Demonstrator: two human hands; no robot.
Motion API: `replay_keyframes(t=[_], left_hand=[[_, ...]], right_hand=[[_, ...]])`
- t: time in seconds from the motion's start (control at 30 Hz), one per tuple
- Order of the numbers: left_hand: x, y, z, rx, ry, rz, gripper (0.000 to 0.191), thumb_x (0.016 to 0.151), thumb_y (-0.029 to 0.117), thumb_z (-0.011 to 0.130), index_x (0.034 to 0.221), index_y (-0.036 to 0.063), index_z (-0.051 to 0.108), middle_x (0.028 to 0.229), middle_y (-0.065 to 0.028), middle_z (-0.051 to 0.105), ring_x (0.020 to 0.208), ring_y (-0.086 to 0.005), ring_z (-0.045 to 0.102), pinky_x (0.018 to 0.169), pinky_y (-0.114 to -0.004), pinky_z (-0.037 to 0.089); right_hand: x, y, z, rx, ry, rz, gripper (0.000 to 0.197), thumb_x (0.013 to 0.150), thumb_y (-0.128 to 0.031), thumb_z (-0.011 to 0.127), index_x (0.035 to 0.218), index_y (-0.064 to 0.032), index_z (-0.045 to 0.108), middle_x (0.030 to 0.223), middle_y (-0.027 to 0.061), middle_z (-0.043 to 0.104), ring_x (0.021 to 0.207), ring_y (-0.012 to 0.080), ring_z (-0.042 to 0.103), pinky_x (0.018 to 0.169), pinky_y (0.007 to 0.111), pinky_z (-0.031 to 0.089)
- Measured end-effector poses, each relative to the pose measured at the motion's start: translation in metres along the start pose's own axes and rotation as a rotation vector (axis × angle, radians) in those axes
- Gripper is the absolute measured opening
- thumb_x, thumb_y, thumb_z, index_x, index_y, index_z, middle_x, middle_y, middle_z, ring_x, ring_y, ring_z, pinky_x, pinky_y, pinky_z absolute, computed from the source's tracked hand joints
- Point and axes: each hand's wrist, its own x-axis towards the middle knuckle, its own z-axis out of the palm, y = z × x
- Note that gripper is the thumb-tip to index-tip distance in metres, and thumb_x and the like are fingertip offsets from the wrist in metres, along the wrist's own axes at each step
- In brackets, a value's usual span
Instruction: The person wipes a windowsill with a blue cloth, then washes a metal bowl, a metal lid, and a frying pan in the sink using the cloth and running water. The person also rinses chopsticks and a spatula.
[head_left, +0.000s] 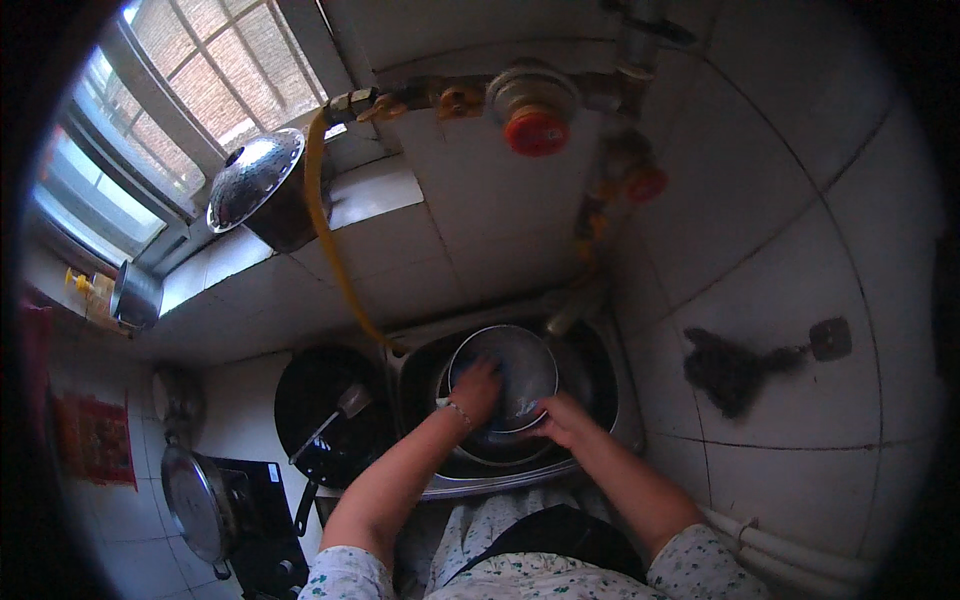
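Observation:
A round metal bowl (536, 367) is held tilted over the sink (592, 367), with a wet sheen on its inner wall. My right hand (564, 421) grips its lower right rim, thumb on the inside. Inside the bowl, against its left part, is my left hand (476, 390). Something dark blue shows by those fingers, too blurred to name, and whether they hold it is hidden. Below the bowl, the pale rim of another round vessel (517, 462) shows in the sink.
Left of the sink sits a black wok (330, 390) with a long-handled spatula (330, 424) in it. A yellow hose (330, 240) hangs from wall pipes into the sink's corner. A lidded pot (259, 187) stands on the windowsill. Further left, a lidded pan (196, 502) sits on a black cooktop (259, 495).

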Motion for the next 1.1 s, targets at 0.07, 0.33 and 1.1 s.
replay_keyframes(t=[0.07, 0.33, 1.1], left_hand=[[0.006, 0.017, 0.006, -0.110, 0.061, -0.033, 0.035, 0.072, 0.025, 0.059, 0.099, 0.0024, 0.061, 0.123, -0.0193, 0.044, 0.116, -0.0343, 0.042, 0.093, -0.044, 0.038], [-0.044, 0.010, -0.017, -0.353, 0.002, -0.253, 0.039, 0.068, 0.012, 0.062, 0.106, 0.0066, 0.058, 0.117, -0.0224, 0.048, 0.107, -0.0401, 0.047, 0.092, -0.043, 0.039], [-0.242, -0.087, -0.044, -1.180, 1.186, -1.341, 0.041, 0.075, 0.001, 0.054, 0.116, 0.0063, 0.054, 0.105, -0.0070, 0.058, 0.091, -0.0169, 0.056, 0.078, -0.028, 0.046]], right_hand=[[0.002, 0.005, -0.002, 0.152, 0.020, 0.035, 0.056, 0.069, 0.007, 0.043, 0.124, -0.0023, 0.037, 0.118, 0.0209, 0.045, 0.107, 0.0411, 0.048, 0.082, 0.063, 0.044], [0.019, 0.011, 0.044, -0.188, 0.042, -0.008, 0.067, 0.072, 0.005, 0.041, 0.133, -0.0164, 0.022, 0.126, 0.0189, 0.037, 0.109, 0.0416, 0.046, 0.073, 0.063, 0.048], [0.080, 0.075, 0.272, -1.569, -0.017, -0.877, 0.070, 0.076, 0.001, 0.048, 0.138, -0.0153, 0.022, 0.127, 0.0241, 0.039, 0.112, 0.0433, 0.043, 0.094, 0.042, 0.037]])
